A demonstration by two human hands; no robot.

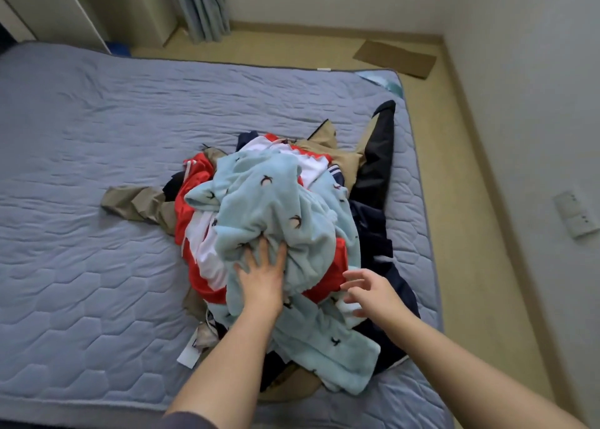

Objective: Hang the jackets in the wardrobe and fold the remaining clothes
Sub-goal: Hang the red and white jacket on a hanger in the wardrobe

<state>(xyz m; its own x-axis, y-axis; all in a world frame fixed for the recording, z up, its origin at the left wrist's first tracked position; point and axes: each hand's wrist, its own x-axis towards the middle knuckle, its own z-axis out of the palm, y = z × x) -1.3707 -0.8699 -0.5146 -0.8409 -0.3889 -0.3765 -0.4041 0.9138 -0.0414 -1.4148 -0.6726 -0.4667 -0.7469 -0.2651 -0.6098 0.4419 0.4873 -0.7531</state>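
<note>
A heap of clothes lies on the blue quilted mattress. On top is a light blue fleece garment with small dark bird prints. Under it show a red and white jacket, a tan jacket and a black and navy jacket. My left hand presses flat on the fleece near its front, fingers straight and dug slightly into the fabric. My right hand hovers just right of the fleece with fingers spread and loosely bent, holding nothing.
The mattress sits on a tan floor, its right edge close to a white wall with a socket plate. A flat cardboard piece lies on the floor beyond. Grey curtains and white furniture stand at the back left.
</note>
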